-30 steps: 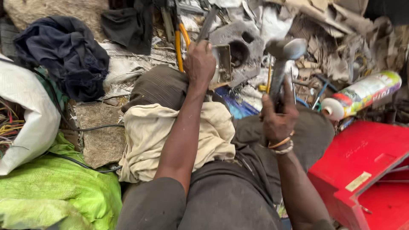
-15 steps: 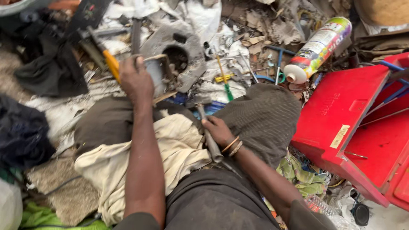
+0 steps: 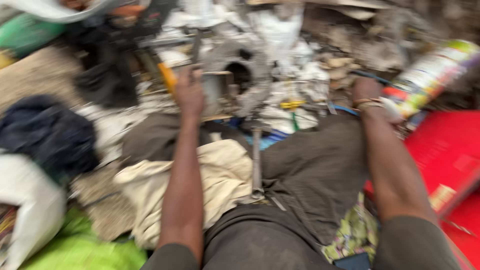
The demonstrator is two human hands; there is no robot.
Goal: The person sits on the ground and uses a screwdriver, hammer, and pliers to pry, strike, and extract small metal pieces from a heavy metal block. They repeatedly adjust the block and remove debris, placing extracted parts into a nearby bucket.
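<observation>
Gripping the grey metal part [image 3: 220, 87], left hand [image 3: 190, 92] is closed on its edge, amid floor clutter ahead. Right hand [image 3: 367, 90] is reached twd spray can [image 3: 432, 75]; grip can't be told, blurred. Hammer [image 3: 256, 160] is left on lap, unused.

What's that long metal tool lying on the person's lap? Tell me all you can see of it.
The metal tool is a slim grey shaft, dull and worn-looking, blurred in this view. It lies lengthwise between the thighs, across the dark trousers and beside the cream cloth. Its far end is broader, like a hammer head, though the blur leaves that unsure. Neither hand touches it.
</observation>
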